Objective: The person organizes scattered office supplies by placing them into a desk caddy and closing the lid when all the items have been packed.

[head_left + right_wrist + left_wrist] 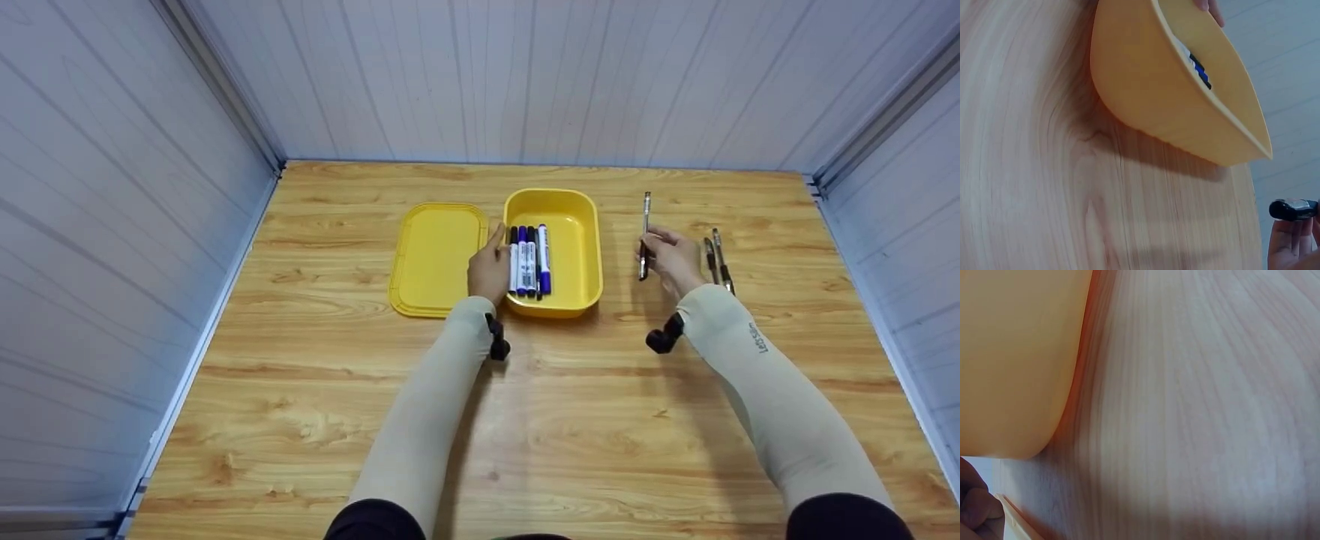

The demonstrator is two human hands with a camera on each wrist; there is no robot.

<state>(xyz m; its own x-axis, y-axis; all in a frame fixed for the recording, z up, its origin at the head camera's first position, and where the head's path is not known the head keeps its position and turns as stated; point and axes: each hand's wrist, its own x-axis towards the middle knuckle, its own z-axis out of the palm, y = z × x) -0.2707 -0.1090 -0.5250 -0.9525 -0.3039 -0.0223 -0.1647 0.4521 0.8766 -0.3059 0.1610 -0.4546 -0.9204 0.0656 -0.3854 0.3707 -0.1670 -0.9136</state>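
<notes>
My left hand (pixel 489 271) holds the left wall of a yellow plastic box (pixel 576 304); its fingertips show over the rim in the right wrist view. Several white markers (pixel 523 262) with black or purple ends lie side by side in the left part of the box, a slim dark pen among them. To the right of the box, my right hand (pixel 671 255) pinches a pen (pixel 646 225) with a clear barrel and dark grip between thumb and fingers. Its dark end (pixel 1283 210) points out of the hand in the right wrist view.
Two more pens (pixel 718 255) lie on the wooden table (pixel 330 420), just right of my right hand. A yellow lid (pixel 437 259) lies flat left of the box. Pale panel walls (pixel 487 82) stand at the back and both sides.
</notes>
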